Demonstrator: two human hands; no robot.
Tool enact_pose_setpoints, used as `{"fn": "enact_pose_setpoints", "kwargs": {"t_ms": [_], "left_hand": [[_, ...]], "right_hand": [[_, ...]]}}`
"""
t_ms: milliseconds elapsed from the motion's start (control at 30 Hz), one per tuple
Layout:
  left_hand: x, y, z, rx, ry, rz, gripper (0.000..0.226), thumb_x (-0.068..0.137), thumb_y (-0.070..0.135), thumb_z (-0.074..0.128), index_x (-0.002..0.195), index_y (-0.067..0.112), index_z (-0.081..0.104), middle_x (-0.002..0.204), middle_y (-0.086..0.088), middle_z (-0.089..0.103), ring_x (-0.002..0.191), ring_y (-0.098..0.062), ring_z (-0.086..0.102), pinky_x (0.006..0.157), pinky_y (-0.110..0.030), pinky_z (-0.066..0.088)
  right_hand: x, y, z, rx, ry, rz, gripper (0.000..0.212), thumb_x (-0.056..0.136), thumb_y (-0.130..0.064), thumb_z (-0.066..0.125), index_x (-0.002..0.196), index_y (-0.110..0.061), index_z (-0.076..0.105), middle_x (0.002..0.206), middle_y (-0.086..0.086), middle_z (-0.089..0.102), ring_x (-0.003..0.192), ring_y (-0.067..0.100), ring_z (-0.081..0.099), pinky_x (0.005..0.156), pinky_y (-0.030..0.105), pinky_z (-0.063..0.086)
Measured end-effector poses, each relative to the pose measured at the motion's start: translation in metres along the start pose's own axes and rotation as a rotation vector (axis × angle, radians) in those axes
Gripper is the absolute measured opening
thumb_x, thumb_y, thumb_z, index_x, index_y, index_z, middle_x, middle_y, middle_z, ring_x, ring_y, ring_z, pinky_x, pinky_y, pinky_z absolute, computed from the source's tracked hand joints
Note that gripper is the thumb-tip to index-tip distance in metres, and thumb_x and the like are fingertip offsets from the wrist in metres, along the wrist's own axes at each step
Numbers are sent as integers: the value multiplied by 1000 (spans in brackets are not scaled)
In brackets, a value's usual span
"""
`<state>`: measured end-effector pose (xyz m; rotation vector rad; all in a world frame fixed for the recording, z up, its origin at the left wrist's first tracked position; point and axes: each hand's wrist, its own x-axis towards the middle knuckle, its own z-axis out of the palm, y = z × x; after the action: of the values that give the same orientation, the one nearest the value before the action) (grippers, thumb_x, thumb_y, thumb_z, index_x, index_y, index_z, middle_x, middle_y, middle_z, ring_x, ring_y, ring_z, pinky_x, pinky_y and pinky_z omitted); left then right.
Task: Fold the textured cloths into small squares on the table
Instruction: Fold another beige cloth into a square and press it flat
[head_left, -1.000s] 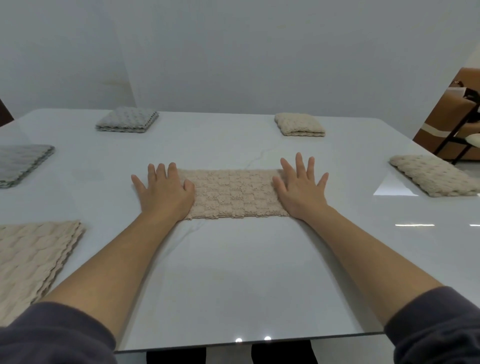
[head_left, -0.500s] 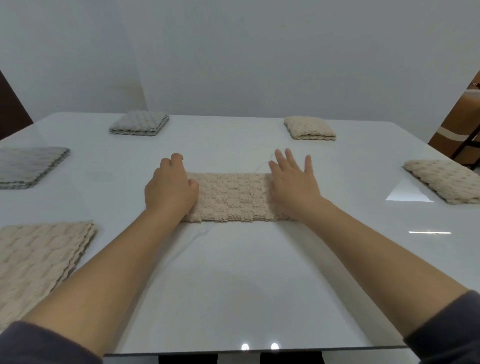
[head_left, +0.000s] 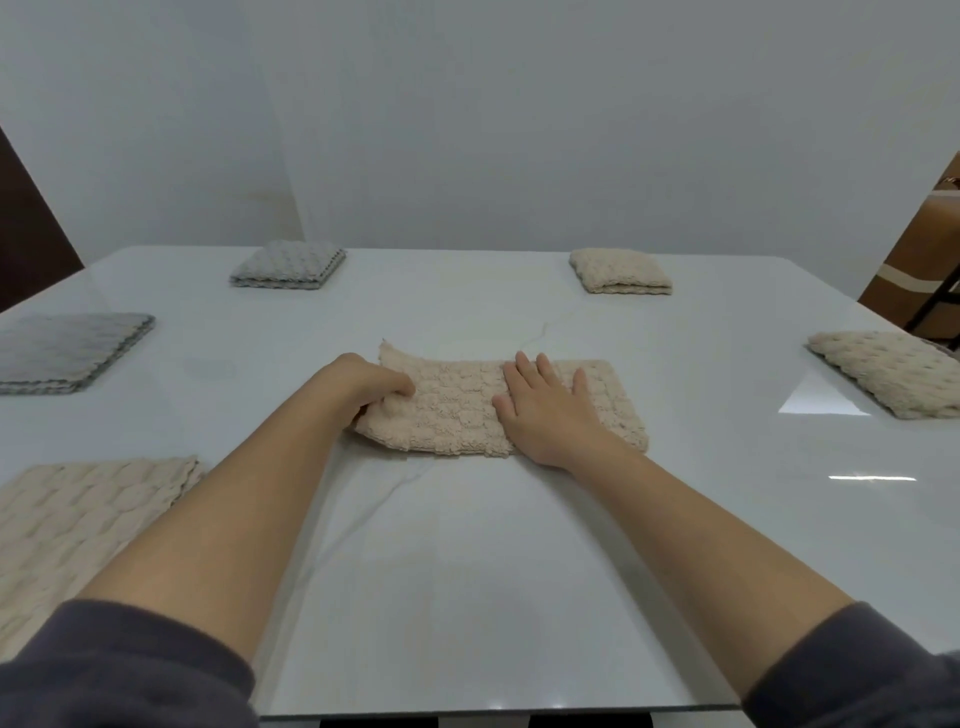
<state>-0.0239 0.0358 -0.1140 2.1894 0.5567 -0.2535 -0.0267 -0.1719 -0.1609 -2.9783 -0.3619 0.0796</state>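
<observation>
The beige cloth (head_left: 457, 415) looks soft, thick and light. It would probably sag rather than keep a crease by itself, so I judge it best taken by an end edge or its corners and carried over while the other half is pinned down. On the glossy white table (head_left: 467, 571) it may well slide unless pressed. The left hand (head_left: 363, 387) has its fingers curled round the cloth's left end, which is raised a little, with the far corner sticking up. The right hand (head_left: 545, 410) lies flat on the right half with straight fingers, gripping nothing, only pressing. The cloth lies in the middle of the table as a long strip running left to right, covered in a raised check of puffy bumps, with a slightly ragged near edge. Well apart from it, at the far side, lie 2 folded squares, 1 grey square (head_left: 288, 265) and 1 beige square (head_left: 618, 270).
</observation>
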Motion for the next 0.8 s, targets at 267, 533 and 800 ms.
{"fn": "enact_pose_setpoints", "kwargs": {"t_ms": [267, 533, 800], "left_hand": [[2, -15, -22, -376, -18, 25, 9, 86, 9, 64, 91, 6, 57, 86, -14, 60, 66, -25, 58, 64, -30, 49], [-13, -1, -42, -389, -16, 44, 14, 87, 17, 64, 95, 8, 57, 79, -7, 62, 64, -18, 60, 58, -27, 52], [-46, 63, -2, -443, -224, 220, 32, 87, 47, 65, 92, 16, 59, 74, -1, 62, 57, -13, 61, 54, -22, 52]], "right_hand": [[2, -25, 6, -2, -24, -33, 59, 102, -43, 12, 156, -21, 0, 163, 2, -10, 149, 25, -14, 115, 59, -10], [11, -43, -12, 54, -115, -70, 52, 102, -31, 20, 149, -9, 25, 160, 9, 13, 149, 29, 0, 117, 58, -4], [5, -19, -59, 1429, -135, 155, 57, 100, -50, 34, 121, -4, 60, 120, 12, 66, 104, 26, 65, 90, 42, 53]]}}
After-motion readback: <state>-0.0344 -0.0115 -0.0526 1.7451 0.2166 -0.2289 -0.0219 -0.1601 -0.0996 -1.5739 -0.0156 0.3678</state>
